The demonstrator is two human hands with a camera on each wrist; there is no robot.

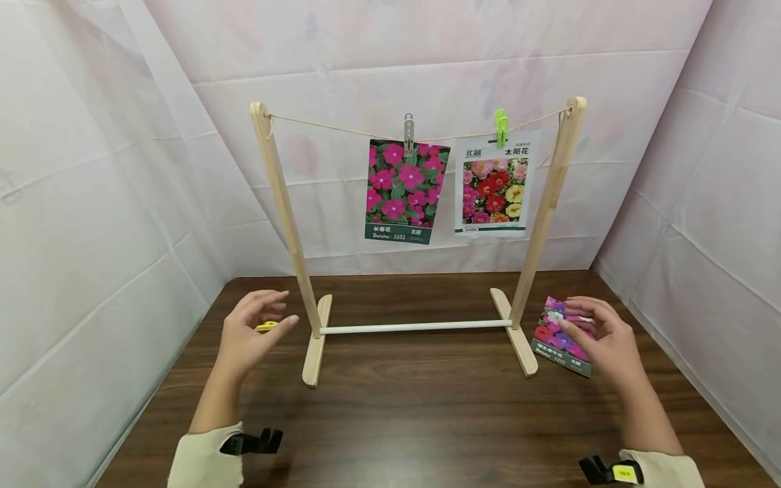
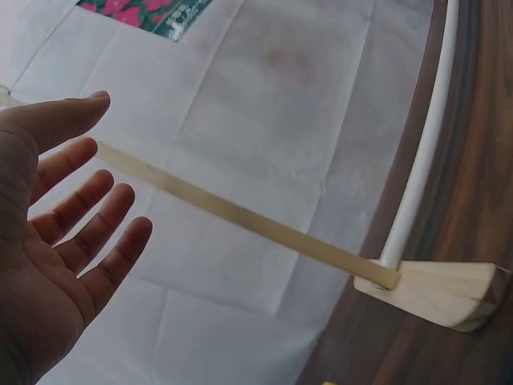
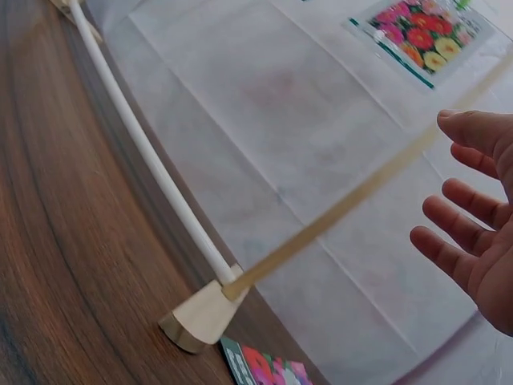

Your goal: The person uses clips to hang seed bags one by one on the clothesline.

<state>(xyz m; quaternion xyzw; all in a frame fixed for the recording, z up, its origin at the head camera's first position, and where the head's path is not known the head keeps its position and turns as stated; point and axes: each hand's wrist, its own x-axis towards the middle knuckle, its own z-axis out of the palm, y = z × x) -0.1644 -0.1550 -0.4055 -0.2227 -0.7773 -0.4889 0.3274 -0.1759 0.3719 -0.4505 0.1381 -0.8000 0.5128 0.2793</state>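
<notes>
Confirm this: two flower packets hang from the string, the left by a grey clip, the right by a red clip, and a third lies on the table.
Not quite: the head view shows the right packet hanging by a green clip, not a red one. The rest of the statement holds.

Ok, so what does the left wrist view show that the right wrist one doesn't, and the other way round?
Only the left wrist view: the left hand, the blooms of the hung pink packet, and a yellow speck at the bottom edge, too cropped to identify.

Only the right wrist view: the right hand, the hung multicolored packet, a bit of green clip, and the flat packet near the foot.

Both: the white rod, a post, a foot, the table and the cloth.
</notes>
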